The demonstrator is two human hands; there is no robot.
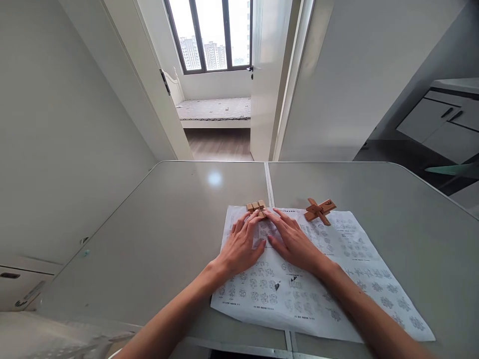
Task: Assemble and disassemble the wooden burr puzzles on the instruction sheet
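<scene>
A small group of wooden puzzle blocks [256, 205] lies at the top edge of a printed instruction sheet [318, 299]. My left hand [242, 245] reaches to it from the near side, fingers stretched out and fingertips at the blocks. Beside it, my right hand [294, 243] also has its fingers extended, tips touching or very close to the blocks' right end. Both thumbs stand apart from the fingers, low over the paper. The fingertips partly hide the blocks' near side. To the right, a cross-shaped wooden puzzle piece [319, 211] rests near the sheet's upper edge, apart from both hands.
The grey table [168, 239] has a metal seam strip [268, 182] down its middle. Beyond its far edge, an open door [267, 85] leads to a room with a bed [213, 108] and window. White cabinets [437, 117] stand at the right.
</scene>
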